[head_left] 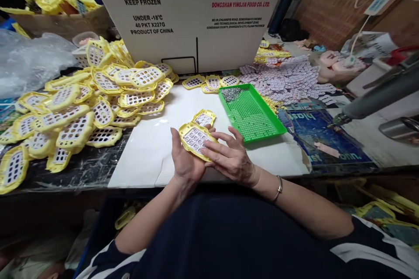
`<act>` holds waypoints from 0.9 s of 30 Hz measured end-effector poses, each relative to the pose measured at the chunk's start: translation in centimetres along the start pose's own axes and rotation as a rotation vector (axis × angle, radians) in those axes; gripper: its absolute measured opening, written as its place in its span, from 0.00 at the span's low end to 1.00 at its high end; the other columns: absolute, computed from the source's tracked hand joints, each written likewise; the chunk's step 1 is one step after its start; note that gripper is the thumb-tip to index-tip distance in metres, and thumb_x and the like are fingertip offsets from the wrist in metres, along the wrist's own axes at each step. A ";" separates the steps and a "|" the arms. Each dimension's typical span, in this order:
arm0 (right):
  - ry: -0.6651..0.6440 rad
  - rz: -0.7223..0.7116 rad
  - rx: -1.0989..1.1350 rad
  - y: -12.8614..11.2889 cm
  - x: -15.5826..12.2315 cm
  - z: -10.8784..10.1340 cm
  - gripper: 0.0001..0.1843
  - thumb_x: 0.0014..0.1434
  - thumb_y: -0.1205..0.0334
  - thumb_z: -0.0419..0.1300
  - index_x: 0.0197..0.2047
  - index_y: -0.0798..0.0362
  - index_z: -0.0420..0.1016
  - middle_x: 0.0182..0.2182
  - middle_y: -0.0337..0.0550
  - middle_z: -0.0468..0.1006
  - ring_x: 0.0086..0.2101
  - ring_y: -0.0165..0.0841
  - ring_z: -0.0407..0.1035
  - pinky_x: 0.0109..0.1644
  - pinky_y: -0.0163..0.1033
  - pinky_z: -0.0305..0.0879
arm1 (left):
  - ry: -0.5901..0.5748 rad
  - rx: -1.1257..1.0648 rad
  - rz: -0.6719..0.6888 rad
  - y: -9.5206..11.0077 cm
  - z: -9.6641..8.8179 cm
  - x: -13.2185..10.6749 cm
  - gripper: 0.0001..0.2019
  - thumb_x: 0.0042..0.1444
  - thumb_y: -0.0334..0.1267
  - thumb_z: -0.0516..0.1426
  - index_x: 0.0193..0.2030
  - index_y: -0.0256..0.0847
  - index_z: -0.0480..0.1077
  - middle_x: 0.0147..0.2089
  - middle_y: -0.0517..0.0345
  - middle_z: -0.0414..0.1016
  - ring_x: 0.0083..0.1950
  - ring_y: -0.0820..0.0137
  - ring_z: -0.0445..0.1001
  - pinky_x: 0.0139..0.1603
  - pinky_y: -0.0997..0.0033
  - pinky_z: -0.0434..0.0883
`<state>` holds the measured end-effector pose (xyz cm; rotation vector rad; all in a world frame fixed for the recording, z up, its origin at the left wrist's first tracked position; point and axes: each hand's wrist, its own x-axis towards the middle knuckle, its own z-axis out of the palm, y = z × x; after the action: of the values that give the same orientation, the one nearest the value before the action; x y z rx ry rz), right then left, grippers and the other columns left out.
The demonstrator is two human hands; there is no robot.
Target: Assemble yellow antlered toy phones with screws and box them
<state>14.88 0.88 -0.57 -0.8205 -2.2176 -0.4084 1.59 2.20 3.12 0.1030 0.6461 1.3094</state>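
Note:
A yellow-rimmed plastic casing with a white keypad-like panel (pixel 195 138) lies tilted across my left hand (pixel 187 161), which grips it from beneath with the thumb up beside its left edge. Bent over its right side, my right hand (pixel 234 157) has fingertips on the panel and lower rim; its thumb is mostly hidden. Just behind, a second yellow casing (pixel 204 117) rests on the white board (pixel 144 148). To the right stands a shallow green perforated tray (pixel 262 117), with small metallic pieces (pixel 231 94) heaped at its far left corner.
A large pile of yellow casings (pixel 75 128) covers the left side. Behind the board rises a white and red carton (pixel 193 17). Many white keypad panels (pixel 284 76) lie heaped at the back right. A grey metal arm (pixel 376 91) reaches in from the right.

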 end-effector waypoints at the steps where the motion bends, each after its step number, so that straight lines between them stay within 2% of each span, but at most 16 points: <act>1: 0.011 -0.006 0.007 -0.1 0.1 -0.1 0.13 0.62 0.54 0.55 0.46 0.47 0.76 0.45 0.39 0.80 0.52 0.39 0.67 0.64 0.54 0.50 | -0.005 0.006 -0.004 -0.1 -0.1 0.0 0.31 0.60 0.60 0.43 0.47 0.34 0.71 0.37 0.45 0.78 0.45 0.58 0.77 0.53 0.54 0.71; 5: -0.013 -0.045 0.093 0.5 1.1 -0.9 0.18 0.62 0.48 0.54 0.46 0.49 0.76 0.42 0.42 0.81 0.50 0.39 0.68 0.63 0.53 0.52 | 0.000 0.012 -0.003 -0.1 -0.1 0.5 0.28 0.61 0.57 0.44 0.43 0.33 0.72 0.35 0.46 0.78 0.37 0.63 0.78 0.49 0.57 0.73; 8: -0.128 0.044 0.145 3.3 2.8 -1.9 0.19 0.64 0.48 0.50 0.46 0.48 0.76 0.42 0.42 0.81 0.46 0.36 0.71 0.59 0.51 0.58 | 0.019 0.015 0.031 0.6 0.4 1.0 0.29 0.61 0.58 0.43 0.45 0.35 0.73 0.35 0.47 0.78 0.36 0.62 0.79 0.48 0.57 0.73; 11: -0.269 0.338 0.106 8.4 5.2 -2.3 0.18 0.65 0.54 0.50 0.45 0.54 0.77 0.41 0.47 0.80 0.43 0.36 0.72 0.49 0.45 0.66 | 0.054 0.072 0.010 1.3 1.0 1.5 0.34 0.59 0.62 0.41 0.50 0.34 0.71 0.36 0.46 0.78 0.34 0.61 0.79 0.45 0.53 0.74; 13: -0.416 0.530 -0.037 12.4 6.7 -1.8 0.17 0.64 0.59 0.50 0.47 0.54 0.77 0.45 0.47 0.78 0.45 0.37 0.71 0.51 0.44 0.65 | 0.066 0.093 -0.008 1.6 1.2 1.8 0.36 0.59 0.64 0.39 0.53 0.34 0.70 0.37 0.45 0.78 0.31 0.61 0.78 0.44 0.52 0.74; 14: -0.508 0.595 -0.136 14.4 7.4 -1.3 0.18 0.64 0.61 0.49 0.50 0.52 0.76 0.48 0.47 0.77 0.47 0.38 0.70 0.53 0.45 0.64 | 0.064 0.097 -0.016 1.6 1.2 1.9 0.37 0.59 0.64 0.38 0.54 0.34 0.69 0.37 0.45 0.78 0.31 0.62 0.78 0.43 0.52 0.74; 16: -0.567 0.649 -0.202 18.2 8.3 -0.1 0.19 0.62 0.66 0.48 0.52 0.55 0.75 0.49 0.52 0.76 0.48 0.42 0.69 0.53 0.48 0.63 | 0.060 0.110 -0.037 1.7 1.2 2.1 0.38 0.59 0.64 0.37 0.55 0.33 0.68 0.37 0.45 0.78 0.30 0.62 0.78 0.42 0.53 0.75; 19: -0.656 0.670 -0.249 22.6 9.1 2.0 0.23 0.58 0.72 0.48 0.53 0.58 0.74 0.49 0.56 0.75 0.48 0.45 0.68 0.52 0.50 0.63 | 0.066 0.124 -0.066 1.7 0.9 2.4 0.38 0.60 0.63 0.37 0.55 0.32 0.68 0.37 0.44 0.79 0.29 0.62 0.78 0.37 0.56 0.77; 21: -0.725 0.649 -0.258 24.8 9.3 3.2 0.24 0.57 0.73 0.50 0.56 0.56 0.72 0.51 0.57 0.73 0.49 0.46 0.67 0.51 0.49 0.63 | 0.072 0.117 -0.079 1.7 0.9 2.5 0.37 0.60 0.62 0.37 0.55 0.32 0.68 0.37 0.43 0.79 0.28 0.63 0.78 0.35 0.58 0.77; 24: -0.834 0.570 -0.228 27.2 9.5 4.8 0.29 0.52 0.73 0.57 0.59 0.51 0.69 0.56 0.52 0.70 0.51 0.45 0.66 0.51 0.46 0.63 | 0.095 0.105 -0.109 1.9 0.9 2.6 0.36 0.61 0.61 0.37 0.56 0.33 0.68 0.36 0.43 0.79 0.28 0.63 0.78 0.32 0.60 0.77; 27: -0.883 0.482 -0.196 28.8 9.4 6.1 0.32 0.48 0.72 0.62 0.58 0.48 0.71 0.56 0.47 0.71 0.49 0.40 0.67 0.49 0.40 0.63 | 0.114 0.087 -0.142 2.0 0.8 2.6 0.35 0.61 0.60 0.37 0.56 0.32 0.67 0.36 0.43 0.79 0.29 0.61 0.78 0.31 0.61 0.76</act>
<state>25.76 29.50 3.33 -1.8618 -2.6313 -0.0025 0.60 5.35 3.67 0.0524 0.7938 1.1565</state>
